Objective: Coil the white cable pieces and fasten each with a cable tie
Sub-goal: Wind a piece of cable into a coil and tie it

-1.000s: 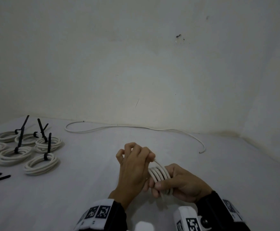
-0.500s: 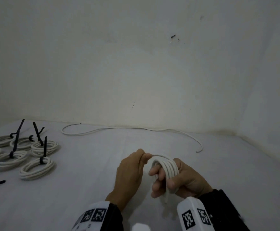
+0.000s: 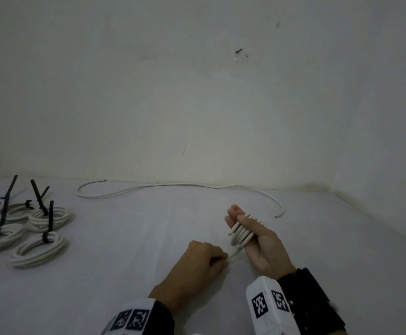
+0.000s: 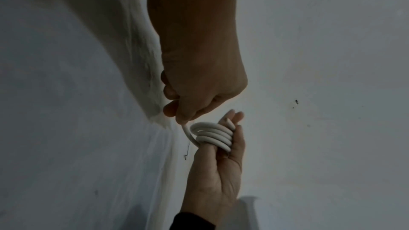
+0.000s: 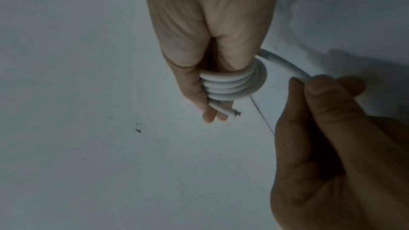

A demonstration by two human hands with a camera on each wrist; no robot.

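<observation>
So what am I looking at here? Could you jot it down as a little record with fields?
Right hand: fingers straight, thumb pressing the cable coil wound round them
Left hand: grip pinching the cable's loose end
Finished coils: several at left, each with a black tie
Loose cable: uncoiled, along the wall
Stage: winding; no tie on this coil yet

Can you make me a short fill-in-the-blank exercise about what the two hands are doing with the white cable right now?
1. The coil of white cable is wound around the fingers of the ____ hand.
2. The left hand pinches the cable's free ____.
3. The finished coils on the left are each fastened with a ____ cable tie.
4. One loose cable lies uncoiled along the foot of the ____.

Missing words: right; end; black; wall
</observation>
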